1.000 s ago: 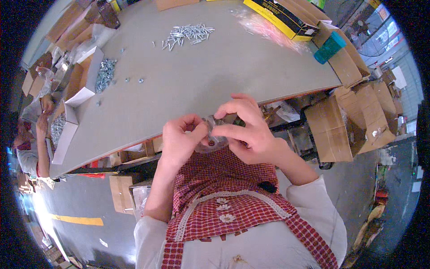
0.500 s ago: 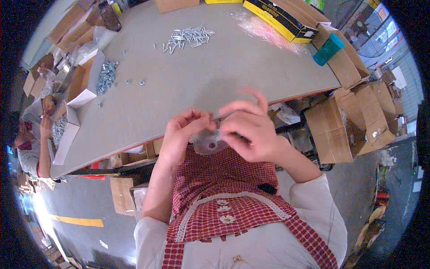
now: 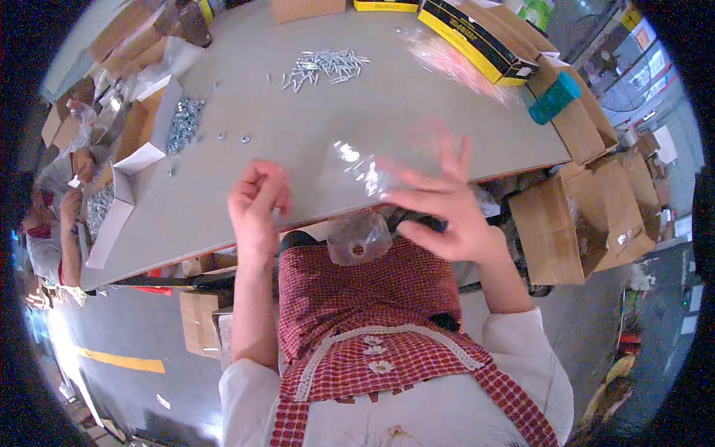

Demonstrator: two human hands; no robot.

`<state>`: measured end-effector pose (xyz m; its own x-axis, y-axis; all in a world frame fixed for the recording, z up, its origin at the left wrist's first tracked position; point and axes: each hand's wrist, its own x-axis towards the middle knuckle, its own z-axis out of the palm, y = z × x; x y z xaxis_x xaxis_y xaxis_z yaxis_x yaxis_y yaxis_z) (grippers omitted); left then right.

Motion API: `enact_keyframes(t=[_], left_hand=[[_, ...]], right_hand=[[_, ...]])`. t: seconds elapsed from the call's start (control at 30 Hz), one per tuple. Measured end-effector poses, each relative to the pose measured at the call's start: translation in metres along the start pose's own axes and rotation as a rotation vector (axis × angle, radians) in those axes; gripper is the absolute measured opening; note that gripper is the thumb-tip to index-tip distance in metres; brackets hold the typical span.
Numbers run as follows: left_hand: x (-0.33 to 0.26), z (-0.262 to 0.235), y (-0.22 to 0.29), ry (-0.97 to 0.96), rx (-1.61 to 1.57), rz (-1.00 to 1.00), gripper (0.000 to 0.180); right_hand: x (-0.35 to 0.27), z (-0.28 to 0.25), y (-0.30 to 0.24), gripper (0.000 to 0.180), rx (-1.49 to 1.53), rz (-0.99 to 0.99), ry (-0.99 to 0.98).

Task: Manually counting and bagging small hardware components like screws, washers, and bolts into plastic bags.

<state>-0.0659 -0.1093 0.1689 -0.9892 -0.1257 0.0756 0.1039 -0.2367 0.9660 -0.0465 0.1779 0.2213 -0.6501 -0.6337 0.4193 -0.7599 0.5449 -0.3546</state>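
A clear plastic bag point(image 3: 359, 235) lies across the table's front edge. Its flap with a round hole hangs over the edge, and its shiny upper part rests on the tabletop. My right hand point(image 3: 439, 208) is open beside it, fingers spread and blurred. The fingertips reach the bag's right side; whether they touch it I cannot tell. To the left, apart from the bag, my left hand point(image 3: 259, 205) is held over the table edge with fingers curled together. What is inside those fingers, if anything, is hidden.
Farther back on the table point(image 3: 298, 134) lies a pile of metal screws or pins point(image 3: 328, 67). Nuts point(image 3: 185, 125) are heaped at the left by a white carton point(image 3: 160, 130). Pink-tinted plastic bags point(image 3: 454, 63) and a teal cup point(image 3: 555, 98) lie right. A co-worker's hands point(image 3: 74, 182) are far left.
My hands have parted: the left moved left, away from the bag, and the right opened and shifted slightly right. The bag now lies over the table edge.
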Motion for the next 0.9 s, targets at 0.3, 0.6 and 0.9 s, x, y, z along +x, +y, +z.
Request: enact_keyframes(t=[0.3,0.6,0.9], left_hand=[[-0.016,0.040,0.032,-0.016,1.126,0.840,0.036],[-0.006,0.018,0.005,-0.295,1.283,1.022,0.024],[-0.014,-0.037,0.001,-0.076,1.236,0.886,0.026]], right_hand=[[0.021,0.029,-0.002,0.047,-0.117,-0.049,-0.087],[0.054,0.068,-0.025,0.043,-0.122,-0.281,-0.226],[0.110,0.089,-0.037,0.036,0.066,-0.435,-0.200]])
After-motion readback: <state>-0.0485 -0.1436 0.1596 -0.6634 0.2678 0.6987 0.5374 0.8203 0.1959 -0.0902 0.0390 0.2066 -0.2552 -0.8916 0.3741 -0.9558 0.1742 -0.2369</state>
